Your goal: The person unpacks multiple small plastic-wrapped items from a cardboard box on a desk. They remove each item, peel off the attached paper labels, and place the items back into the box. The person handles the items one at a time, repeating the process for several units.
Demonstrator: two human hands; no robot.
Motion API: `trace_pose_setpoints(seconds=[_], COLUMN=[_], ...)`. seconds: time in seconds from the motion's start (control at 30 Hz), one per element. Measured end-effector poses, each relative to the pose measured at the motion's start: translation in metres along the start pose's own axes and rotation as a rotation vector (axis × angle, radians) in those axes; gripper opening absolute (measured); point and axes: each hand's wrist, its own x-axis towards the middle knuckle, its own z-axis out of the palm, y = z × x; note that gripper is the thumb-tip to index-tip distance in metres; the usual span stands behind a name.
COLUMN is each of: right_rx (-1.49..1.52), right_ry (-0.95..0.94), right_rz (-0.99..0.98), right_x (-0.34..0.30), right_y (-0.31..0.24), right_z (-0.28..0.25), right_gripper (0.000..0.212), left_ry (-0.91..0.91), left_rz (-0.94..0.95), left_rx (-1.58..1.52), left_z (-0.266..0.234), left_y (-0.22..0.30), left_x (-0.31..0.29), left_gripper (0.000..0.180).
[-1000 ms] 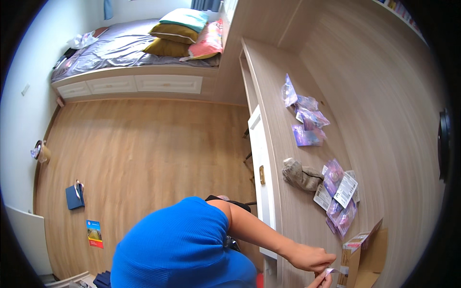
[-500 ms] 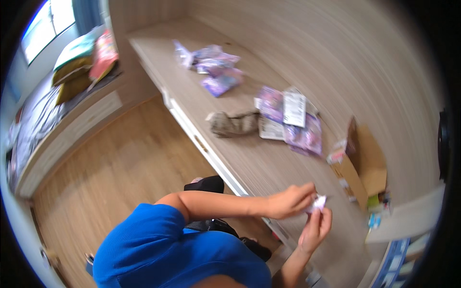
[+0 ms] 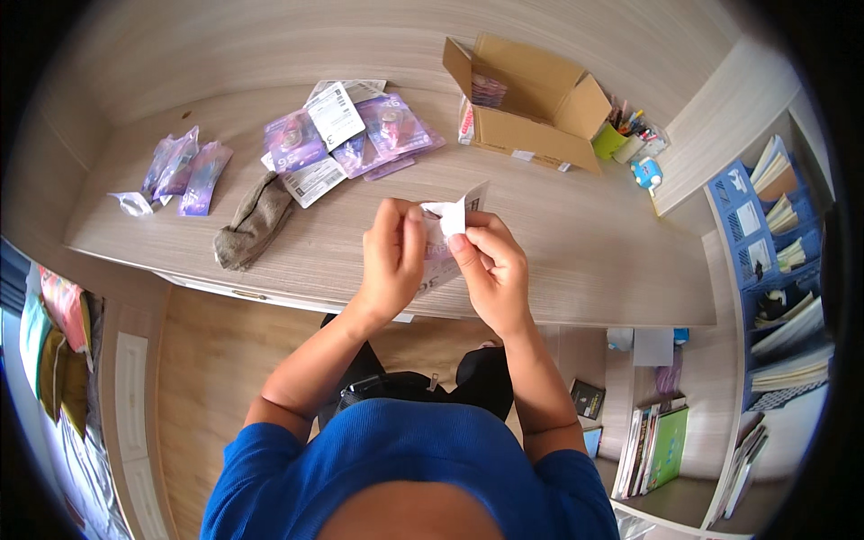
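Note:
Above the desk's front edge, both my hands are closed on a purple-and-white flat packet. A white flap stands folded over at its top. My left hand pinches the packet's left side, its fingertips at the flap. The thumb of my right hand presses on the flap from the right, fingers curled behind. Left of my hands lies a rolled grey-brown fabric item. Behind it is a pile of purple blister cards, some turned to their white printed backs.
Purple clear-wrapped packets lie at the desk's far left. An open cardboard box at the back holds some purple packs. Beside it stand a green pen cup and a small blue-white toy. Blue file racks line the right.
My view has swung round to face the desk squarely. Both hands still grip the packet; more of its purple-and-white face and its raised flap now show.

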Motion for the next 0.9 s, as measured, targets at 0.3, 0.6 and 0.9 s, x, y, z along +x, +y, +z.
trace_pose_setpoints(seconds=[0.3, 0.6, 0.9], right_rx=[0.030, -0.096, -0.068], right_ry=[0.031, 0.103, 0.161], right_rz=[0.027, -0.167, 0.205], right_x=[-0.002, -0.007, 0.007], right_y=[-0.009, 0.000, 0.001], right_z=[-0.001, 0.004, 0.006], right_gripper=[0.009, 0.007, 0.031], left_ry=[-0.304, -0.192, -0.231], left_rz=[-0.128, -0.326, -0.258], left_rx=[-0.055, -0.266, -0.357], left_z=[-0.005, -0.002, 0.011], left_y=[0.015, 0.004, -0.016], left_x=[0.005, 0.007, -0.006], left_gripper=[0.024, 0.031, 0.032])
